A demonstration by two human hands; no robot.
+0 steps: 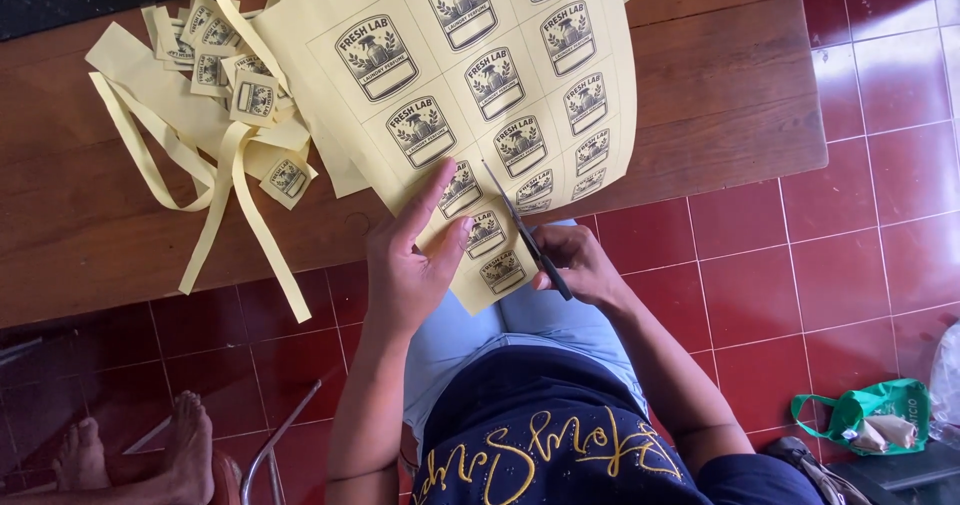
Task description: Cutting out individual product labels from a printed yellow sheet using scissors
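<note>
Wooden table (720, 95) held cut labels (235, 75) at 10 o'clock. Left hand (410, 260) pinched the yellow label sheet (480, 95); right hand (580, 265) gripped scissors (525, 230), blades in the sheet.

Yellow label sheet (470, 95) beside cut labels (235, 65)

Cut labels (240, 75) lie left of the sheet (470, 85) (both on the table (720, 95)) — strips among them.

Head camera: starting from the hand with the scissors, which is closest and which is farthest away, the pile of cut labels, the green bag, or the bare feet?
From the right hand holding the scissors:
1. Pile of cut labels, up on the wooden table, to the picture's left.
2. Green bag, on the red floor, lower right.
3. Bare feet, lower left corner, farthest.
</note>
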